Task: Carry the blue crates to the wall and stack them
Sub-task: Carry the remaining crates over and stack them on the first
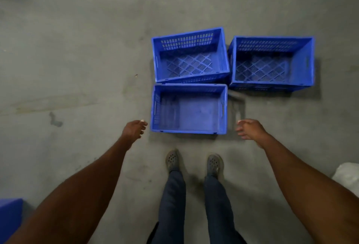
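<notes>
Three empty blue crates stand on the grey concrete floor in front of my feet. The nearest crate [189, 132] has a solid bottom. Behind it sits a tilted crate [191, 77] with a slotted bottom, and to its right a third crate [303, 84]. My left hand [135, 130] hangs just left of the nearest crate, fingers relaxed, holding nothing. My right hand [249, 128] hangs just right of that crate, also loose and holding nothing. Neither hand touches the crate.
Another blue object [9, 216] shows at the bottom left edge. A white bag-like thing [347, 174] lies at the right edge. My two feet in grey clogs [194, 163] stand just in front of the nearest crate. Bare concrete stretches left and beyond.
</notes>
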`<state>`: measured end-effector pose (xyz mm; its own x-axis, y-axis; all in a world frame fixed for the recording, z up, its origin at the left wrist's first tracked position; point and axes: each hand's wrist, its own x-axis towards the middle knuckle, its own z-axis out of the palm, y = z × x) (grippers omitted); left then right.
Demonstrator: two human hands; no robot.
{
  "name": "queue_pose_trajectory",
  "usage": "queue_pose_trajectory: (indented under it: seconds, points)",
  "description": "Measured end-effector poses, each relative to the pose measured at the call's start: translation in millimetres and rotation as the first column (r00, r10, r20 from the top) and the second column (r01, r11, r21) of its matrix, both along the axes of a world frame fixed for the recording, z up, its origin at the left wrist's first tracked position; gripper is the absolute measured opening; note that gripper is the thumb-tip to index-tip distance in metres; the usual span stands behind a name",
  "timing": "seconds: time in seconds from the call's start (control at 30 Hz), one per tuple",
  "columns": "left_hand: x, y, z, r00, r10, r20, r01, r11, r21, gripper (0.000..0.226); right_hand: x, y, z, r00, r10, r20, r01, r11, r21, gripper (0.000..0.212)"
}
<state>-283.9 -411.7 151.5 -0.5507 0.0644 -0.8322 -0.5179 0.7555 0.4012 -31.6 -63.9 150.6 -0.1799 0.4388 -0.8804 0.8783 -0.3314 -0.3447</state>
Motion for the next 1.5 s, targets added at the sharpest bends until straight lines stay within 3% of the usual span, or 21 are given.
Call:
queue_pose_trajectory:
  seconds: [0.13, 0.27, 0.37, 0.47, 0.6, 0.73, 0.83, 1.0, 1.13, 1.5]
  points:
    - [-51.5, 4.3, -125.4, 0.996, -0.077, -0.054, 0.072, 0.994, -0.087, 0.025, -30.1, 19.1, -121.0, 0.997, 0.039, 0.067, -0.041, 0.999, 0.022, 0.016]
    - [-80.6, 17.6, -234.1, 0.975, -0.202, -0.094, 0.185, 0.97, -0.156, 0.034, -48.9, 38.5, -233.9, 0.97, 0.192, 0.15, -0.21, 0.972, 0.11, 0.045]
    - [-94.8, 31.3, -291.6, 0.948, -0.281, -0.152, 0.251, 0.949, -0.189, 0.033, -63.4, 48.9, -293.0, 0.961, 0.18, 0.207, -0.226, 0.948, 0.223, 0.054]
    - [-106.3, 32.2, -340.2, 0.956, -0.223, -0.193, 0.189, 0.966, -0.179, 0.048, -70.5, 55.4, -341.9, 0.968, 0.113, 0.223, -0.174, 0.946, 0.275, 0.061]
    - [-116.7, 27.6, -392.1, 0.992, -0.037, -0.117, 0.025, 0.995, -0.099, 0.071, -64.1, 63.2, -392.1, 0.98, -0.019, 0.196, -0.044, 0.95, 0.31, 0.075]
    - [-110.5, 46.3, -395.2, 0.984, 0.173, 0.047, -0.175, 0.983, 0.054, 0.059, -63.7, 58.1, -406.2, 0.969, -0.246, 0.005, 0.245, 0.967, 0.072, 0.066]
    - [-109.7, 43.6, -398.8, 0.98, 0.198, 0.012, -0.198, 0.977, 0.08, 0.057, -68.3, 52.6, -398.6, 0.945, -0.323, -0.052, 0.325, 0.944, 0.052, 0.061]
    - [-103.8, 30.4, -370.1, 0.978, 0.201, -0.045, -0.198, 0.978, 0.066, 0.055, -63.8, 40.7, -370.5, 0.93, -0.358, -0.084, 0.364, 0.929, 0.063, 0.058]
    - [-95.2, 19.6, -295.6, 0.98, 0.187, -0.074, -0.183, 0.982, 0.053, 0.054, -56.2, 33.0, -305.8, 0.929, -0.357, -0.101, 0.364, 0.93, 0.059, 0.058]
    - [-46.3, 4.1, 36.5, 0.972, 0.173, -0.16, -0.15, 0.978, 0.147, 0.05, -10.3, 35.6, 11.2, 0.921, -0.328, -0.209, 0.343, 0.938, 0.041, 0.055]
